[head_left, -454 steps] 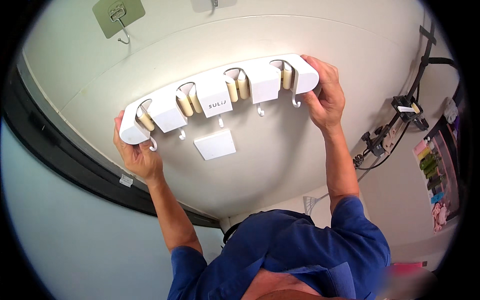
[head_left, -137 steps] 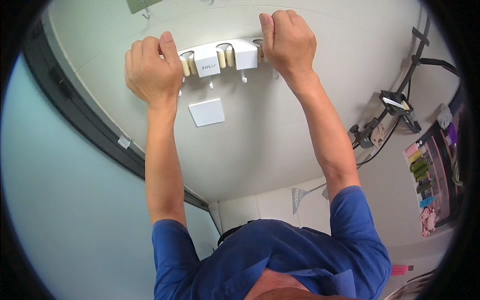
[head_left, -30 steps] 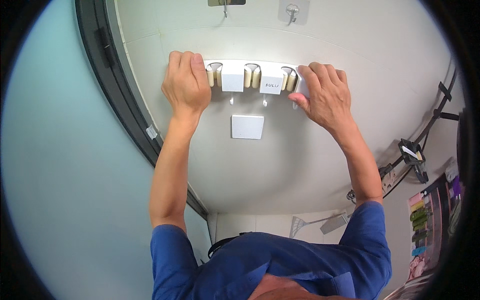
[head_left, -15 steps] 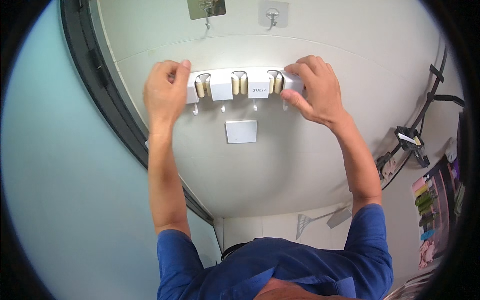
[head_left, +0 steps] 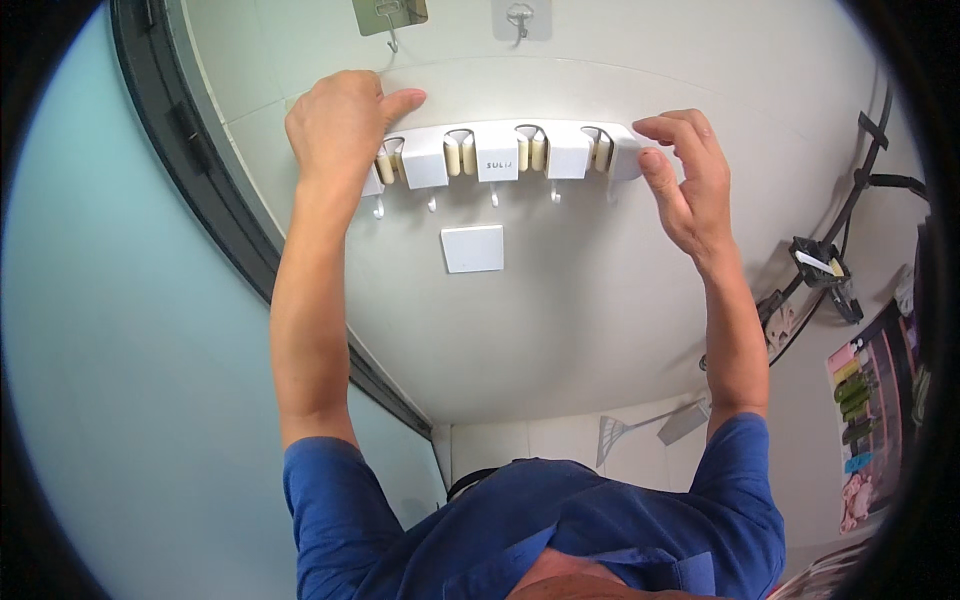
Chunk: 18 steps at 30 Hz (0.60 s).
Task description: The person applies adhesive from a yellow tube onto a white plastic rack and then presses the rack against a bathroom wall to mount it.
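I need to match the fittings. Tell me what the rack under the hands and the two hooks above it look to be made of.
Rack: likely white plastic, smooth, moulded, with beige rollers. Left hook: brushed metal plate, dull grey sheen, probably steel. Right hook: wire hook on a pale, possibly clear plastic pad. Left hand and right hand press the rack's ends.

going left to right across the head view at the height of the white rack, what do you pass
dark window frame → left hand on the rack's left end → white wall rack with its clips and small hooks → right hand at the rack's right end → black cables on the wall
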Each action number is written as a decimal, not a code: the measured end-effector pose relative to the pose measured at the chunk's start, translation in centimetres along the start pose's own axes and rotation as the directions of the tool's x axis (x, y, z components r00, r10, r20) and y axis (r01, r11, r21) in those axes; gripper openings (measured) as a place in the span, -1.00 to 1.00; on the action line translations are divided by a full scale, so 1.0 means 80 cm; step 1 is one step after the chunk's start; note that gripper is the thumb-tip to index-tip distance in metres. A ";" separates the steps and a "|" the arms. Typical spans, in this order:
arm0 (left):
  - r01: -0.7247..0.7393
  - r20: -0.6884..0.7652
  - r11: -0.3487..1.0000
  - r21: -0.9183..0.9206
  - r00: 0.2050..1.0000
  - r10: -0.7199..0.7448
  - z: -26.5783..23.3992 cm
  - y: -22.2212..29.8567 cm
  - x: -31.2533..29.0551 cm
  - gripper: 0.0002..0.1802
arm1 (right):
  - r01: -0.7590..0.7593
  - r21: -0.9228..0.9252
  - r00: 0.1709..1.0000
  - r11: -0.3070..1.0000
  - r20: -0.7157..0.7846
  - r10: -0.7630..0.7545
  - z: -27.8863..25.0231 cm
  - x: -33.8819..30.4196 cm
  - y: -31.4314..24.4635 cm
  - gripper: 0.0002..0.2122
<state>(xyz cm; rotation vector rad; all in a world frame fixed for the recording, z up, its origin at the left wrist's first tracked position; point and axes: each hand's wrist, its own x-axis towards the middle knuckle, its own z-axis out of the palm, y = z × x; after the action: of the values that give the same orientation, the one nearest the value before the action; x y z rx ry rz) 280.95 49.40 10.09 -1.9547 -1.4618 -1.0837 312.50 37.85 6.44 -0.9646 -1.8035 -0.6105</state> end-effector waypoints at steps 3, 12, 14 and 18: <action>-0.011 0.028 0.999 -0.053 1.000 0.013 -0.029 0.034 -0.013 -0.49 | -0.045 -0.003 0.999 0.999 -0.028 0.045 -0.063 -0.031 0.000 -0.70; 0.136 -0.067 0.965 -0.226 0.986 -0.154 -0.131 0.134 -0.085 -0.65 | -0.253 0.067 0.963 0.965 -0.075 0.257 -0.316 -0.176 -0.006 -0.77; 0.130 -0.163 0.961 -0.243 0.971 -0.173 -0.160 0.170 -0.098 -0.63 | -0.312 0.132 0.944 0.941 -0.071 0.323 -0.354 -0.217 -0.008 -0.78; 0.166 0.040 0.966 -0.198 0.986 -0.161 -0.205 0.272 -0.119 -0.60 | -0.503 0.231 0.860 0.833 0.037 0.509 -0.406 -0.304 -0.017 -0.78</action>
<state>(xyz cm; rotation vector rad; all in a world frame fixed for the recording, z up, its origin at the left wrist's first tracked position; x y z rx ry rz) 295.15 24.58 13.81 -2.0152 -1.6048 -1.3317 333.52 4.29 -2.47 -1.2012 -1.4625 -0.0716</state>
